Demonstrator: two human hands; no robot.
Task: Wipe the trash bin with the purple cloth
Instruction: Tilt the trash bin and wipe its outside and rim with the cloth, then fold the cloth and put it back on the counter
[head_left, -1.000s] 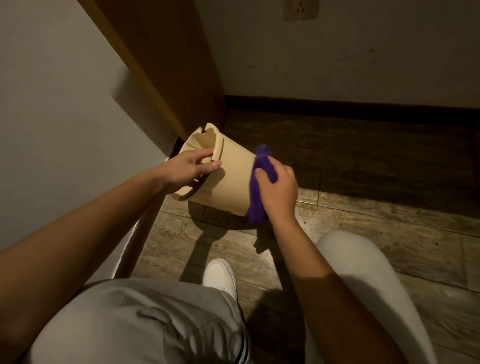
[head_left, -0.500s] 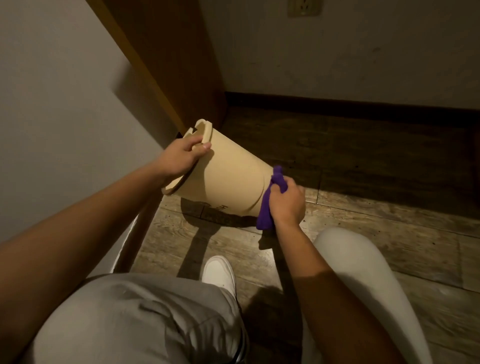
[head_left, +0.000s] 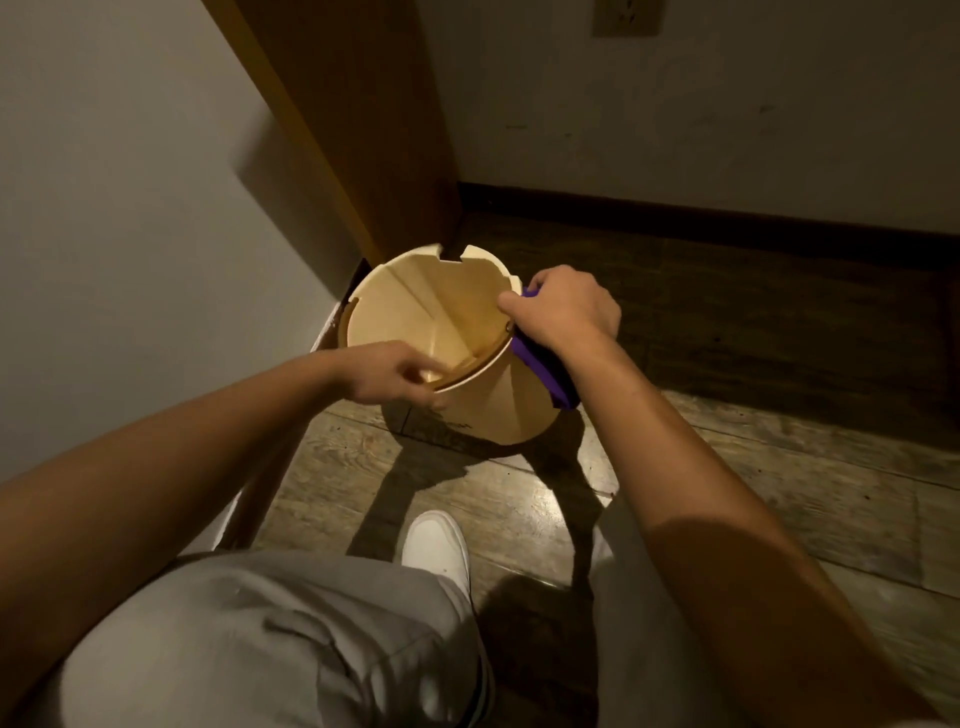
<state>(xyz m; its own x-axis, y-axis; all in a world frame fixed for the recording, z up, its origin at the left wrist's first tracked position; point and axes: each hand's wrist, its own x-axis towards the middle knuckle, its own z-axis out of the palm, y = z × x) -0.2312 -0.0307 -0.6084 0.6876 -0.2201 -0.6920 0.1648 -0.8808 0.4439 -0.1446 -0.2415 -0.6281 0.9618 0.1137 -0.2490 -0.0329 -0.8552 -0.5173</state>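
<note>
The trash bin (head_left: 467, 358) sits on the wooden floor (head_left: 753, 467) in the far left corner, beside the wooden panel (head_left: 363, 130) and the left wall (head_left: 130, 208). Its mouth is turned up toward the camera, so the long axis runs from the near rim down and away to the base.

The left hand (head_left: 387, 371) is closed on the near rim, fingers pinching the edge. The right hand (head_left: 563, 309) is closed over the purple cloth (head_left: 545, 366), thumb hooked at the right rim, the cloth pressed between palm and the bin's outer right wall. The cloth trails down that wall toward the base, directly below and just near of the gripping hand. How much of the cloth lies flat against the wall is unclear in the dim light.

Judgement: wiping of the outer right side is in hand. The right hand is the working hand and lies at the top of the stroke; the next pass runs down along the bin's axis, with the left hand steadying against tipping.
</note>
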